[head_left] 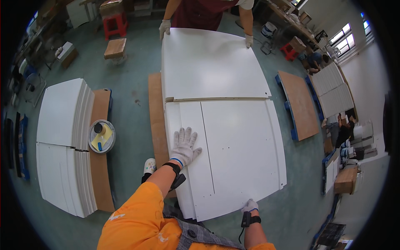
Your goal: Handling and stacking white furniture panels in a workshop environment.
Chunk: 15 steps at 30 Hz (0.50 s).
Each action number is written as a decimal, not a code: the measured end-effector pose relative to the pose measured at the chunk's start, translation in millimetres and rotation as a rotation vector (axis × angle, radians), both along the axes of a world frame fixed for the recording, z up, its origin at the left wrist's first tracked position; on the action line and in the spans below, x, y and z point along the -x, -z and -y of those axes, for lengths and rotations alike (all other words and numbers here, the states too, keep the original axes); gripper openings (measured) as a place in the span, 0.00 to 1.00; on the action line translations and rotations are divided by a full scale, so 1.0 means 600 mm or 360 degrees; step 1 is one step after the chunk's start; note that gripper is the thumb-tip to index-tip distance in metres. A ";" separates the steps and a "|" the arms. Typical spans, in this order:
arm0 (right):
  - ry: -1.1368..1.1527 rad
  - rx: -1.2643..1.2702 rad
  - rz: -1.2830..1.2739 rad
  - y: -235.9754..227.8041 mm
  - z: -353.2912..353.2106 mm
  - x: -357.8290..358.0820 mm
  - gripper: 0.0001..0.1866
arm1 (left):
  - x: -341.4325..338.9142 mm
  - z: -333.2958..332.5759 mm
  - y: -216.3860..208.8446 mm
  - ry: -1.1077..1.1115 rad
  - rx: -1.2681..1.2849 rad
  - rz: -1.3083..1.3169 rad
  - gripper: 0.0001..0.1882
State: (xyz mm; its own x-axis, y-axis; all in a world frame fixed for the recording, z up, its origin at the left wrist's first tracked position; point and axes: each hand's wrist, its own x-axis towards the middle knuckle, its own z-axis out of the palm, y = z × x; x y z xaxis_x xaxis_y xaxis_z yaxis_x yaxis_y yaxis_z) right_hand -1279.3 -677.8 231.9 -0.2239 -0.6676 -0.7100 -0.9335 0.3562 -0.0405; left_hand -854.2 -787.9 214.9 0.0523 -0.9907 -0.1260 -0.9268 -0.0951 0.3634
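In front of me lies a white panel (pixel 237 146) with a long dark groove and several small holes. My left hand (pixel 184 146), in a white glove, rests flat on its left part with the fingers spread. At the near right edge of this panel, my gloved right hand (pixel 250 205) is closed round the rim; its fingers underneath are hidden. Beyond a narrow gap is a second white panel (pixel 212 62). A co-worker in a dark red apron holds its far corners with a gloved left hand (pixel 248 41) and right hand (pixel 165 29).
A brown board (pixel 156 116) shows under the panels. On the left stands a stack of white panels (pixel 62 112), with a round tub (pixel 109 141) beside it. A brown board on a blue pallet (pixel 298 104) lies to the right. Red stools (pixel 114 26) stand farther back.
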 end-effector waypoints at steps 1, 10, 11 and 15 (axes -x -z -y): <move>0.0024 0.0010 -0.0032 0.015 -0.005 0.030 0.12 | 0.015 0.009 -0.004 0.0024 0.0010 -0.0032 0.38; 0.2330 0.0385 0.0949 0.079 0.003 0.075 0.15 | 0.018 0.018 -0.008 0.0030 0.0054 -0.0080 0.38; 0.2365 0.0388 0.0922 0.080 0.004 0.071 0.15 | 0.017 0.018 -0.007 0.0025 0.0060 -0.0071 0.38; 0.2328 0.0324 0.0757 0.074 0.012 0.069 0.15 | 0.018 0.025 -0.008 0.0034 0.0054 -0.0056 0.38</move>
